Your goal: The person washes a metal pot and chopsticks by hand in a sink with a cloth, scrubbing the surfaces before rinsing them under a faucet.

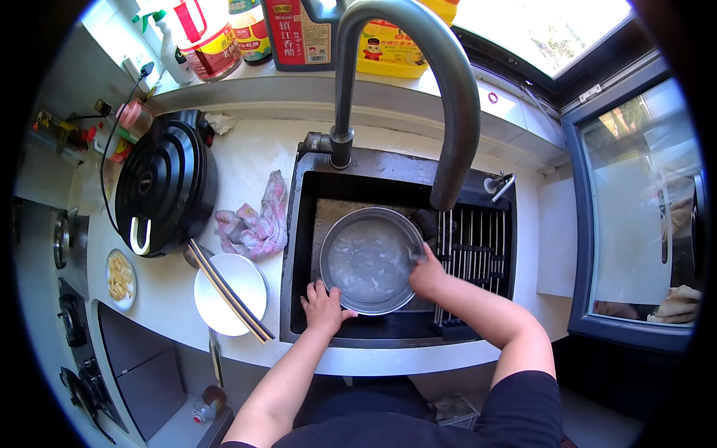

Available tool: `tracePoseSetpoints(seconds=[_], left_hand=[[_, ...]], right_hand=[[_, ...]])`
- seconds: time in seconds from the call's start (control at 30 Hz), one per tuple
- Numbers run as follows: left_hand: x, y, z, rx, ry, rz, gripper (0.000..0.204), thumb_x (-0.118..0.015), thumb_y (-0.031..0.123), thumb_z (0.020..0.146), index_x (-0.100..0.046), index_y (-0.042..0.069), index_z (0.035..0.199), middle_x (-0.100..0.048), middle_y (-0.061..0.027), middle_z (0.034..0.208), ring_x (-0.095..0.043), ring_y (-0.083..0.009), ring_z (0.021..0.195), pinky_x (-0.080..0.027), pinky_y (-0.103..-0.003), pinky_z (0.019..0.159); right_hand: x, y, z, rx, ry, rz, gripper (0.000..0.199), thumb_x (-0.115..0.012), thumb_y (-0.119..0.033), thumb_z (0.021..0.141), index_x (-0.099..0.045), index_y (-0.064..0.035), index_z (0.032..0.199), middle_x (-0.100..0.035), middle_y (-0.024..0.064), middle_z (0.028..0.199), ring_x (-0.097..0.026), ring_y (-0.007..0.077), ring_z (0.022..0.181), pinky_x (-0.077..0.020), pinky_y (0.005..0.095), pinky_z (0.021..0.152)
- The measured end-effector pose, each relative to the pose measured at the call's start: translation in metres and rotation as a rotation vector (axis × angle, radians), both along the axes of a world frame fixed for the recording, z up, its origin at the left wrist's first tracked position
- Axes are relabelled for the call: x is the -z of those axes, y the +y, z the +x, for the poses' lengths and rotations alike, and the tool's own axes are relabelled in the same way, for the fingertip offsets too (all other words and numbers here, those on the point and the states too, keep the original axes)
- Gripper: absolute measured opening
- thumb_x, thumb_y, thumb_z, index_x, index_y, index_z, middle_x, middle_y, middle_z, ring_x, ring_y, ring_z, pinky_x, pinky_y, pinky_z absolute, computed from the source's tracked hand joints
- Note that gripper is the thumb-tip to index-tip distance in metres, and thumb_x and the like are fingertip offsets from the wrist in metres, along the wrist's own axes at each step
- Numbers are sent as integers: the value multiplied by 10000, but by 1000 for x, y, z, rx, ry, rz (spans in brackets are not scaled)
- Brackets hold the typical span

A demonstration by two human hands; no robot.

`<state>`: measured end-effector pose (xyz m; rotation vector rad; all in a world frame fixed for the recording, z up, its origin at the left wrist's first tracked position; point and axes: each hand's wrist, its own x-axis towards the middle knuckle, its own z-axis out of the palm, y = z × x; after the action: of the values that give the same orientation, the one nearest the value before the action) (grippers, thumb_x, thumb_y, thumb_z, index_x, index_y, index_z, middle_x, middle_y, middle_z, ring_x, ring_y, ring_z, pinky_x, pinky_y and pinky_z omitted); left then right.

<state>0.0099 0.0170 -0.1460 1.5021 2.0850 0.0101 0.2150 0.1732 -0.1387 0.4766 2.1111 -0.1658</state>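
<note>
A round metal basin (367, 257) with cloudy, rippling water sits in the dark sink (302, 216). My left hand (325, 308) rests against its near-left rim, fingers spread and not wrapped round it. At the basin's right rim, my right hand (428, 276) is closed. A small greyish blur shows at its fingertips, and I cannot make out what it is. The curved dark faucet (457, 97) arches over the sink, its spout beyond the basin's upper right. To the right, a metal drying rack (474, 243) lies across the sink.
Left of the sink lie a crumpled pinkish cloth (258, 224), a white plate (224, 310) with chopsticks (231, 293) across it, and a black electric pan (164, 179). A small dish (121, 280) holds pale sliced food. Bottles line the sill; an open window pane (635, 201) stands right.
</note>
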Motion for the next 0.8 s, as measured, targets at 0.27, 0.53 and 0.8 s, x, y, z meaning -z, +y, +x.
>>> tracePoseSetpoints(seconds=[0.27, 0.53, 0.8], left_hand=[[5, -1, 0, -16, 59, 1, 629, -738, 492, 546, -571, 114, 1021, -367, -162, 1245, -313, -356, 1181, -319, -585, 913], [2, 1, -1, 15, 42, -17, 627, -723, 503, 558, -564, 120, 1029, -364, -151, 1238, -318, -357, 1175, -307, -590, 928], [3, 3, 0, -12, 49, -44, 631, -733, 493, 553, -559, 127, 1037, -365, -146, 1242, -323, -346, 1176, -307, -587, 933]], right_hand=[[27, -93, -12, 604, 495, -262, 258, -521, -275, 827, -632, -219, 1053, -642, 93, 955, -591, 249, 944, -225, 503, 1032], [-15, 17, -10, -159, 136, 203, 210, -501, -171, 786, -700, -138, 846, -669, 46, 850, -587, 248, 944, -26, 555, 1053], [49, -49, -22, 506, 325, -429, 230, -559, -268, 778, -664, -175, 960, -649, 79, 916, -611, 274, 872, -479, 381, 759]])
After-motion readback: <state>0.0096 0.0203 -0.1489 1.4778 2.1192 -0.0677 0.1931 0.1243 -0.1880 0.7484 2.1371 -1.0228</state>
